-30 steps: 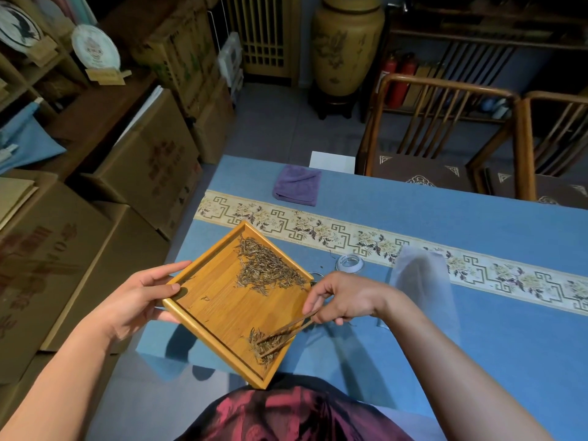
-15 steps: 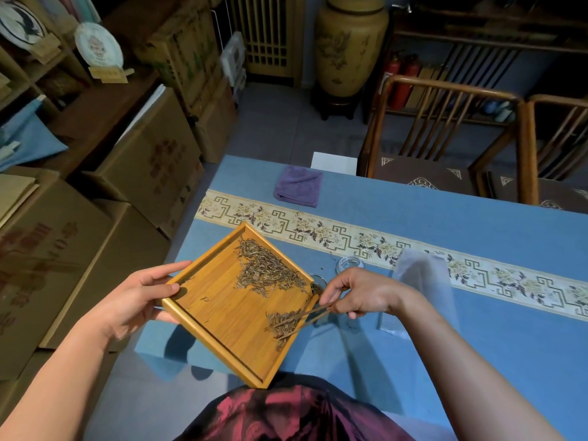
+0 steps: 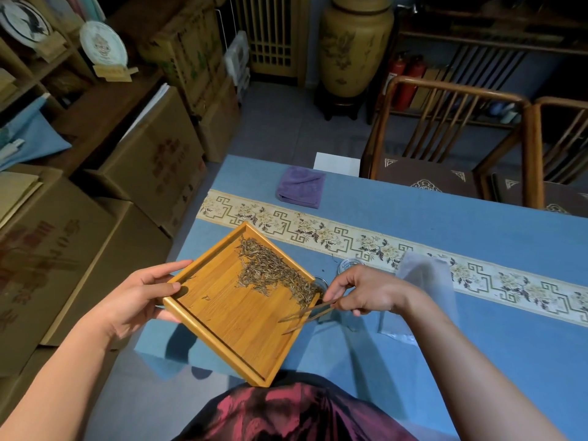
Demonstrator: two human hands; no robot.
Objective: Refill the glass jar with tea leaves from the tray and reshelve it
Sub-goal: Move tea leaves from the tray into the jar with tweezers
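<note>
A square bamboo tray (image 3: pixel 229 332) is tilted over the table's near left corner. My left hand (image 3: pixel 136 300) grips its left edge, thumb on the rim. Dry tea leaves (image 3: pixel 270 272) lie in a band toward the tray's right corner. My right hand (image 3: pixel 362 291) pinches wooden tongs (image 3: pixel 305 315) whose tips rest on the tray near that corner. The glass jar (image 3: pixel 320 281) stands just behind the tray's right corner, mostly hidden, with only its rim visible. A round glass lid (image 3: pixel 348 265) lies on the table beyond my right hand.
A blue tablecloth (image 3: pixel 477 345) with a patterned band covers the table. A purple cloth (image 3: pixel 300 186) lies at the far edge. A clear plastic bag (image 3: pixel 426 281) lies right of my wrist. Cardboard boxes (image 3: pixel 152 160) and shelves stand at left; wooden chairs (image 3: pixel 445 138) stand behind the table.
The small heap of leaves near the tray's lower edge has been swept up to the right corner by the tongs. My right hand moved up and right. The tray stayed tilted in my left hand.
</note>
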